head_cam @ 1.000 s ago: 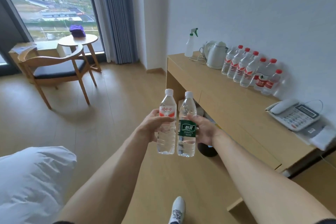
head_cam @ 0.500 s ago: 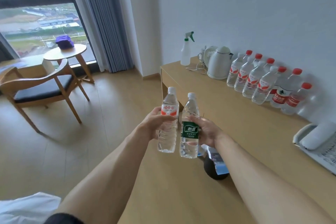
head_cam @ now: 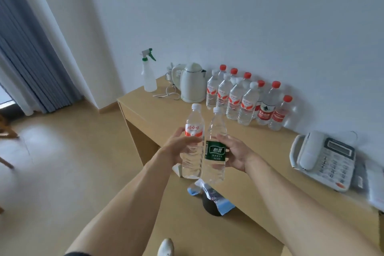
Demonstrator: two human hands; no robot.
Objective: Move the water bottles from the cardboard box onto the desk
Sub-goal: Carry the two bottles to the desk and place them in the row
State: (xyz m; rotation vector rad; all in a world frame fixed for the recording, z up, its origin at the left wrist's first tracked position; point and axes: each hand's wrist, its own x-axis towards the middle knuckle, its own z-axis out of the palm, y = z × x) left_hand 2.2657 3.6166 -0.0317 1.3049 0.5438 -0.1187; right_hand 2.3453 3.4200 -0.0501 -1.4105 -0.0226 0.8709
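gripping clear red-label bottle [head_cam: 193, 141], green-label bottle [head_cam: 215, 147], white caps

The wooden desk [head_cam: 166, 114] stands against the wall. Near its far left corner stand a spray bottle [head_cam: 148, 77] and a white kettle [head_cam: 191, 83]. Along the back edge stand water bottles [head_cam: 245, 102], then a telephone [head_cam: 324, 158].
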